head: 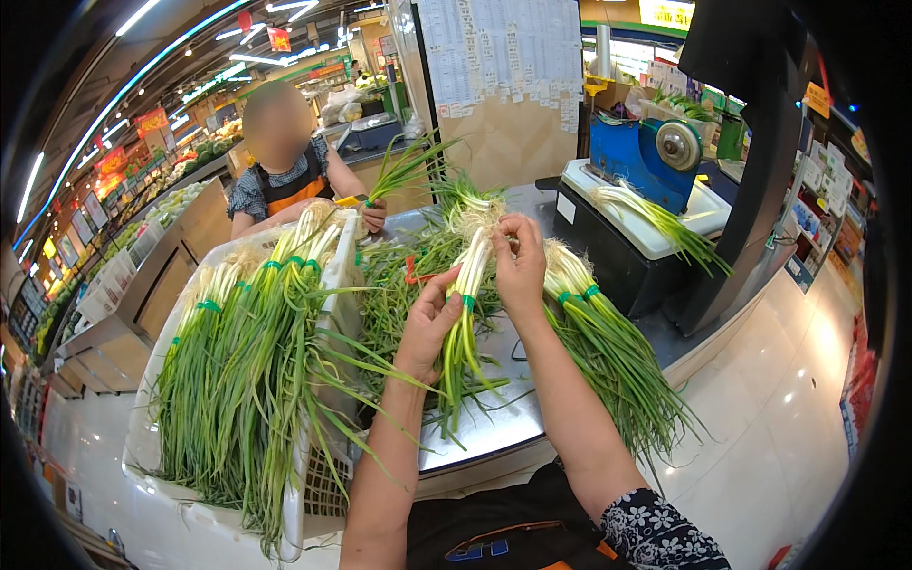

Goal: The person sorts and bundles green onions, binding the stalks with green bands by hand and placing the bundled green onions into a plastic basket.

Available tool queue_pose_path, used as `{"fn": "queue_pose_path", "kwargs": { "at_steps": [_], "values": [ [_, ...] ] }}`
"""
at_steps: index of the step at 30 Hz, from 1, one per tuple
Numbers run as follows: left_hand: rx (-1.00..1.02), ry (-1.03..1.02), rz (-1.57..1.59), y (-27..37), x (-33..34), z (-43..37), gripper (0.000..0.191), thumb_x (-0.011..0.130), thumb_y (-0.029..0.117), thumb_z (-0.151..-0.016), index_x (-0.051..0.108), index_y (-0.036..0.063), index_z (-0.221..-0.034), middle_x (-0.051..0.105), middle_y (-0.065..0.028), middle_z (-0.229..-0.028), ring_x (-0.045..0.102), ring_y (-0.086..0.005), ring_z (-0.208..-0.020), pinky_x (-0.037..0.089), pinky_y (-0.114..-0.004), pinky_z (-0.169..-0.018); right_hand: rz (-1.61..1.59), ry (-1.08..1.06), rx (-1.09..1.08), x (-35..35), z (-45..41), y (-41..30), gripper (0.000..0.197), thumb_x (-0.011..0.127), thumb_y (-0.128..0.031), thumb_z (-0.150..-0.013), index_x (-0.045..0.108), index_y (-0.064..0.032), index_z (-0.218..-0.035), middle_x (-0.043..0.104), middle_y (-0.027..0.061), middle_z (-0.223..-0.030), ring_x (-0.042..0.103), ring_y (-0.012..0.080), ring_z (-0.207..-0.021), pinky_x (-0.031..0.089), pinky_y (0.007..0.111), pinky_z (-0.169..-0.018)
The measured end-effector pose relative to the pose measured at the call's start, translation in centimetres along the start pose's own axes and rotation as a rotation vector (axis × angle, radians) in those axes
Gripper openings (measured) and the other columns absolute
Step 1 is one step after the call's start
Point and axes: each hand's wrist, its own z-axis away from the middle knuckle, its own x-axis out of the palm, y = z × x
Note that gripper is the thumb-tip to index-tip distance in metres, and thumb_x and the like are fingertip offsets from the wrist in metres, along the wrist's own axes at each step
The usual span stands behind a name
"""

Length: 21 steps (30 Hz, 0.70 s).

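Observation:
My left hand [431, 313] is closed around a small bunch of scallions [467, 335] bound with green tape, its white stems and roots pointing away from me. At the root end is my right hand [518, 249], fingertips bent together; whether they pinch a root or stem is unclear. Beneath and behind the bunch lies a heap of loose green leaves and trimmings [399, 313], with more scallions at its far end. Taped scallion bunches [613, 342] rest right of my right forearm. Many more taped bunches [249, 356] fill a white plastic crate [160, 342] on the left.
A blue tape bundling machine [634, 157] stands on a scale with a white top [645, 246], where loose scallions [655, 221] lie. Across the metal table [484, 420], a co-worker [281, 178] in an apron holds scallions [406, 171]. A dark post rises at the right.

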Motion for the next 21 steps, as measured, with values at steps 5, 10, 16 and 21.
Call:
{"fn": "queue_pose_path", "kwargs": {
  "at_steps": [5, 10, 16, 21],
  "values": [
    [0.107, 0.014, -0.048, 0.3, 0.7, 0.0, 0.049, 0.061, 0.002, -0.08, 0.04, 0.0046, -0.124, 0.05, -0.0076, -0.108, 0.059, -0.0136, -0.077, 0.051, -0.025, -0.068, -0.164, -0.078, 0.184, 0.1, 0.2, 1.1, 0.008, 0.056, -0.01, -0.084, 0.053, -0.0029, -0.087, 0.053, 0.0058, -0.085, 0.053, 0.0162, -0.076, 0.043, 0.026, -0.07],
    [0.29, 0.088, -0.207, 0.3, 0.4, -0.2, 0.058, 0.061, -0.005, -0.075, 0.036, 0.0043, -0.126, 0.045, -0.0088, -0.116, 0.055, -0.0135, -0.09, 0.049, -0.025, -0.074, -0.439, 0.112, 0.283, 0.1, -0.2, 0.6, 0.017, 0.052, -0.021, -0.09, 0.054, -0.005, -0.085, 0.052, 0.0002, -0.075, 0.047, 0.0064, -0.066, 0.04, 0.022, -0.058],
    [0.401, 0.108, -0.366, 0.1, 0.2, -0.4, 0.07, 0.062, -0.006, -0.072, 0.029, 0.0065, -0.132, 0.045, -0.0077, -0.111, 0.054, -0.0134, -0.091, 0.048, -0.023, -0.074, -0.141, -0.22, 0.34, 0.0, 0.8, 0.2, 0.021, 0.056, -0.021, -0.087, 0.054, -0.0031, -0.077, 0.046, -0.0045, -0.058, 0.041, 0.0039, -0.054, 0.034, 0.021, -0.049],
    [0.349, 0.072, -0.398, 0.8, 0.8, -0.1, 0.076, 0.063, -0.008, -0.069, 0.026, 0.0087, -0.134, 0.046, -0.0076, -0.105, 0.054, -0.0143, -0.093, 0.048, -0.024, -0.076, -0.69, 0.07, 0.535, -1.2, -0.4, 2.4, 0.013, 0.053, -0.016, -0.089, 0.054, -0.0046, -0.085, 0.052, -0.0002, -0.071, 0.046, 0.0054, -0.059, 0.038, 0.019, -0.052]
  ]
}}
